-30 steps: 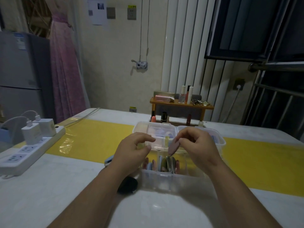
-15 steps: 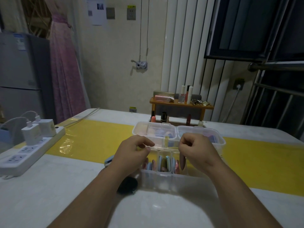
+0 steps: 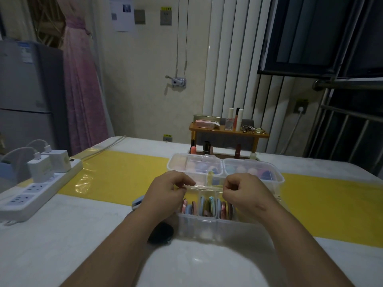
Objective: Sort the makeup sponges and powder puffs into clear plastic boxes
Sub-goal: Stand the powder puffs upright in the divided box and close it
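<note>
A clear plastic box stands close in front of me, with several powder puffs in pink, blue and teal standing on edge in its compartments. Behind it sit two more clear boxes, the left one and the right one, both holding pastel makeup sponges. My left hand hovers over the near box's left end, fingers curled with nothing visible in them. My right hand is curled the same way over the right end, just above a dark pink puff.
A black round object lies left of the near box, partly under my left forearm, with a small blue-and-white item beyond it. A white power strip with chargers sits at the left. A wooden shelf of cosmetics stands behind the boxes.
A second ago my right hand held a pink puff above the near box. It lowered the puff into the right compartment and let go; both hands now hover closed.
</note>
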Demonstrator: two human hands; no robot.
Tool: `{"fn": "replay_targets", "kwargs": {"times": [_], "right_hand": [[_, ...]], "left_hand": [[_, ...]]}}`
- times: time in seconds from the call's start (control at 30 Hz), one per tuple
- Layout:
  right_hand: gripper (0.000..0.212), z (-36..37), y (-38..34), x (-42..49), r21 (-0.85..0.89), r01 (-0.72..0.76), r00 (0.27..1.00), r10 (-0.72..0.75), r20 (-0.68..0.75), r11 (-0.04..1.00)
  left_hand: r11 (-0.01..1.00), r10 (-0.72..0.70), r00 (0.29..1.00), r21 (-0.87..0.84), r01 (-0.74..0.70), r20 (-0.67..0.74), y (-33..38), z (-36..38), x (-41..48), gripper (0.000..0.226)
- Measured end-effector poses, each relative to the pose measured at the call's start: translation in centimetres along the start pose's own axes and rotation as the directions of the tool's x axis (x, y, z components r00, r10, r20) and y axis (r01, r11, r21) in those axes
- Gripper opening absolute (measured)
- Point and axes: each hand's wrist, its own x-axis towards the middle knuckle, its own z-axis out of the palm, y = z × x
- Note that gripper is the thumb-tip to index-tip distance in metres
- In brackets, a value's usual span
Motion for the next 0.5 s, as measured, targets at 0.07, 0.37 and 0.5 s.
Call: {"fn": "replay_targets", "kwargs": {"times": [0.07,0.37,0.5], "right_hand": [[0.018,0.0,-0.11,-0.02,-0.015,-0.009,1.0,0.009,0.013,1.0],[0.02,0.03,-0.61,-0.31,-0.078,-0.07,0.991,0.079,0.109,0.994],[0.024,-0.02,-0.66,-0.36,-0.071,-0.078,0.99,0.085,0.11,0.994]], "left_hand": [[1.0,0.002,1.0,0.001,-0.002,0.001,-0.02,0.05,0.0,0.051],[0.996,-0.017,1.0,0.087,0.019,-0.022,0.43,-0.21,-0.15,0.032],[0.99,-0.071,0.997,0.121,0.072,-0.015,0.81,-0.41,-0.3,0.022]]}}
